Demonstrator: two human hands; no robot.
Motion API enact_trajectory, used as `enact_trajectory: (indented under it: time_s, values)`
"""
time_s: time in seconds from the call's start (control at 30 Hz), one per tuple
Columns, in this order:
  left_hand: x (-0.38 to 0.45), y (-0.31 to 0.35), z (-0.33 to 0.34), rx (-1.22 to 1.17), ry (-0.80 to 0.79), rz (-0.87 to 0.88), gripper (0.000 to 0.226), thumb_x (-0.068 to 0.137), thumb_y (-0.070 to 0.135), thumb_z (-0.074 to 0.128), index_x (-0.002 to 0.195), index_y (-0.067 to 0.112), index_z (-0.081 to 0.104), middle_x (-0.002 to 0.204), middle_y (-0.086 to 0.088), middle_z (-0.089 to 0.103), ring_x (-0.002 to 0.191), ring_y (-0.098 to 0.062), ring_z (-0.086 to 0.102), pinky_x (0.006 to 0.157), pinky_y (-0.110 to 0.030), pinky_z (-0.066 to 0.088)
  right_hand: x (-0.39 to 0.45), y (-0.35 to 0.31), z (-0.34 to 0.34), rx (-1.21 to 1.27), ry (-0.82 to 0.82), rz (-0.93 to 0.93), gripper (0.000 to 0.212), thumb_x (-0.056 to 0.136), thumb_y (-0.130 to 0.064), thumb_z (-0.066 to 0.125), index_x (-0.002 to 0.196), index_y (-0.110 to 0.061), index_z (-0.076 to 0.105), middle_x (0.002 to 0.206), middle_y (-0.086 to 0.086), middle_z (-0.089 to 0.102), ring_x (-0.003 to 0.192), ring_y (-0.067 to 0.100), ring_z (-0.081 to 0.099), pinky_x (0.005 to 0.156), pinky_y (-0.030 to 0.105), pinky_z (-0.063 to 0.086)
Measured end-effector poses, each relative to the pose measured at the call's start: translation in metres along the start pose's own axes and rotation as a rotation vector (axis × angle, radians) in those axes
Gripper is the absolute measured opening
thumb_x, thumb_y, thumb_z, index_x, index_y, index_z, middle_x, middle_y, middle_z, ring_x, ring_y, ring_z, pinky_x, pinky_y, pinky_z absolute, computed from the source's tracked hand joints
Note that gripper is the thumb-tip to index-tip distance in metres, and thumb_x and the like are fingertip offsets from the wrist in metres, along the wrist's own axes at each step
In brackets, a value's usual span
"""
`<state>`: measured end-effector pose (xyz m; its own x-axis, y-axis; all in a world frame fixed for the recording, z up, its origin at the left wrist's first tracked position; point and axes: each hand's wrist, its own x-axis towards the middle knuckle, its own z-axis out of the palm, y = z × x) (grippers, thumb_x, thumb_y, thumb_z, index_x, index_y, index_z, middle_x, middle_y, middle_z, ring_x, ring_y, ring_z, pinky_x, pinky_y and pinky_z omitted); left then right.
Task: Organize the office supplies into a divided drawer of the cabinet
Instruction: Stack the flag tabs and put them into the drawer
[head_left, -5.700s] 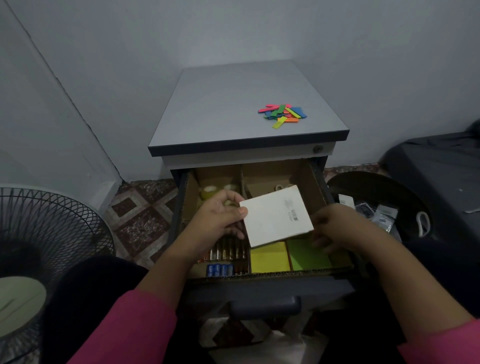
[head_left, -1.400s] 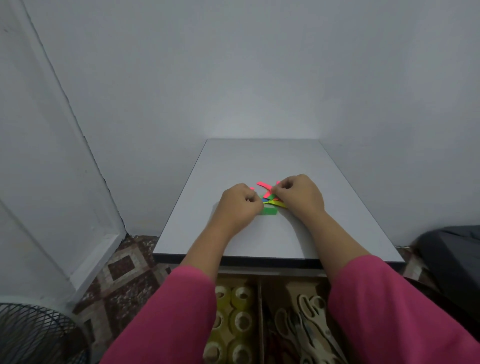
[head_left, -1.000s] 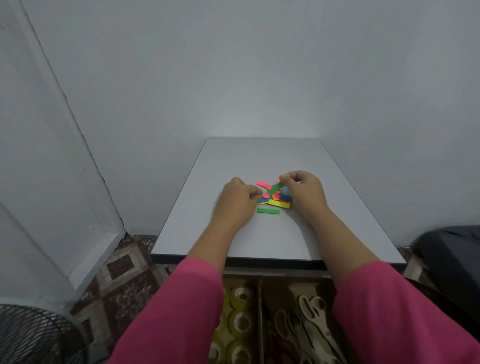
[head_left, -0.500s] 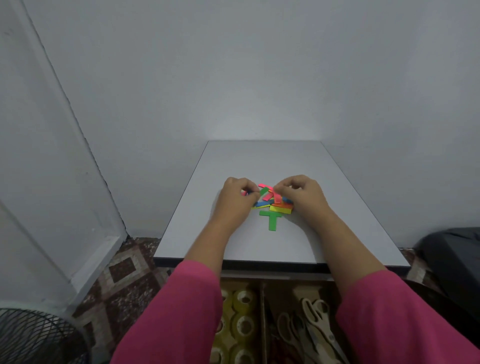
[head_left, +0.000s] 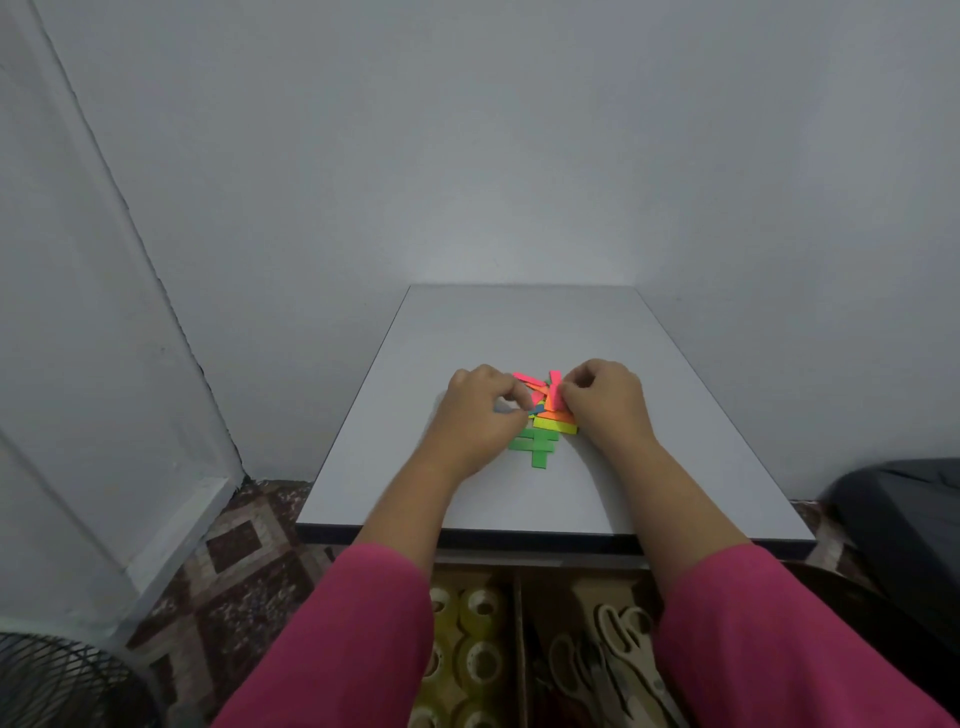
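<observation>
A small heap of coloured sticky strips (head_left: 550, 418) lies on the grey cabinet top (head_left: 519, 322). Two or three green strips (head_left: 537, 446) lie crossed at its near edge. My right hand (head_left: 605, 402) pinches a pink strip (head_left: 555, 389) at the right of the heap. My left hand (head_left: 480, 415) has its fingers curled at the heap's left edge, fingertips on the strips; what they hold is hidden. Below, the open divided drawer (head_left: 517, 613) shows tape rolls (head_left: 480, 660) in the left section and scissors (head_left: 613, 665) in the right one.
Grey walls close in behind and to the left of the cabinet. A black fan grille (head_left: 62, 686) stands on the patterned floor at lower left. A dark object (head_left: 904, 525) sits to the right of the cabinet.
Since the drawer view, I have leaned over the cabinet top. Both hands have sorted the strips: green ones now lie apart at the near edge, and my right hand has taken a pink strip.
</observation>
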<state>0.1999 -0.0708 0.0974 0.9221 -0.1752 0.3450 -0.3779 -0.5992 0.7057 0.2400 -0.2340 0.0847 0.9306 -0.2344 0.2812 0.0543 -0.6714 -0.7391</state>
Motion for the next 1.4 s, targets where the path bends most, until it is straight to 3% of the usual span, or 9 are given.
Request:
enact_trajectory:
  time_s: [0.1,0.17,0.33,0.57,0.77,0.9,1.07,1.17,1.4]
  values:
    - [-0.001,0.003,0.003,0.379,-0.082,0.107,0.029,0.094,0.044,0.049,0.121,0.042,0.060,0.133,0.010,0.046,0.122,-0.018,0.031,0.102,-0.036,0.031,-0.003,-0.002,-0.004,0.081,-0.007,0.000,0.007,0.081,-0.014,0.060,0.083,-0.016,0.066,0.089,0.003,0.066,0.087,0.021,0.060,0.074,0.031,0.048]
    - [-0.001,0.003,0.006,0.494,-0.130,0.108,0.034,0.097,0.049,0.040,0.126,0.044,0.057,0.142,0.014,0.038,0.126,-0.019,0.027,0.102,-0.036,0.025,-0.003,-0.003,-0.006,0.093,0.014,0.005,0.011,0.082,-0.010,0.059,0.089,-0.014,0.067,0.095,0.005,0.065,0.089,0.020,0.059,0.074,0.027,0.045]
    - [0.004,-0.001,0.005,0.379,0.033,-0.015,0.031,0.097,0.038,0.044,0.110,0.028,0.070,0.129,0.011,0.053,0.118,-0.019,0.035,0.095,-0.033,0.031,-0.004,-0.001,-0.006,0.082,0.054,0.036,0.027,0.080,0.004,0.048,0.092,-0.011,0.069,0.101,0.008,0.064,0.091,0.017,0.055,0.075,0.023,0.039]
    - [0.003,-0.001,0.006,0.450,-0.024,-0.030,0.029,0.096,0.044,0.045,0.118,0.040,0.064,0.135,0.008,0.047,0.126,-0.019,0.030,0.101,-0.037,0.029,-0.003,-0.004,-0.001,-0.027,0.034,0.038,0.016,0.077,-0.012,0.059,0.077,-0.013,0.075,0.089,0.008,0.068,0.088,0.024,0.063,0.071,0.031,0.052]
    - [0.006,-0.004,0.005,0.273,0.102,-0.097,0.023,0.093,0.028,0.051,0.103,0.031,0.072,0.120,0.008,0.056,0.118,-0.019,0.036,0.097,-0.035,0.036,-0.003,-0.003,-0.002,-0.065,0.006,-0.012,0.013,0.081,-0.022,0.062,0.078,-0.017,0.074,0.099,0.008,0.060,0.101,0.024,0.054,0.080,0.033,0.048]
    - [0.007,-0.006,0.004,0.155,0.140,-0.117,0.023,0.090,0.019,0.055,0.094,0.032,0.073,0.114,0.010,0.058,0.116,-0.016,0.036,0.091,-0.024,0.032,-0.003,-0.005,-0.004,-0.129,-0.024,-0.063,0.014,0.085,-0.025,0.063,0.083,-0.018,0.075,0.101,0.004,0.056,0.107,0.024,0.051,0.085,0.034,0.046]
    - [0.009,-0.009,0.003,0.062,0.167,-0.122,0.025,0.084,0.012,0.057,0.085,0.030,0.074,0.109,0.009,0.062,0.114,-0.016,0.038,0.089,-0.020,0.030,-0.003,-0.006,-0.004,-0.001,-0.026,-0.031,0.017,0.082,-0.021,0.061,0.066,-0.026,0.065,0.096,0.002,0.063,0.098,0.022,0.056,0.080,0.034,0.049]
    - [0.009,-0.009,0.002,0.031,0.179,-0.131,0.025,0.084,0.010,0.058,0.083,0.029,0.074,0.108,0.009,0.063,0.115,-0.016,0.038,0.091,-0.021,0.031,-0.004,-0.008,-0.007,0.136,-0.013,0.012,0.021,0.082,-0.018,0.062,0.063,-0.028,0.063,0.083,0.002,0.066,0.079,0.020,0.061,0.061,0.025,0.044]
    - [0.001,0.000,0.000,0.169,0.082,-0.038,0.021,0.082,0.020,0.062,0.077,0.036,0.075,0.110,0.018,0.054,0.117,-0.010,0.034,0.097,-0.027,0.029,-0.015,-0.012,-0.014,0.294,0.013,0.014,0.005,0.080,-0.019,0.068,0.077,-0.022,0.070,0.077,-0.007,0.069,0.074,0.013,0.065,0.074,0.031,0.054]
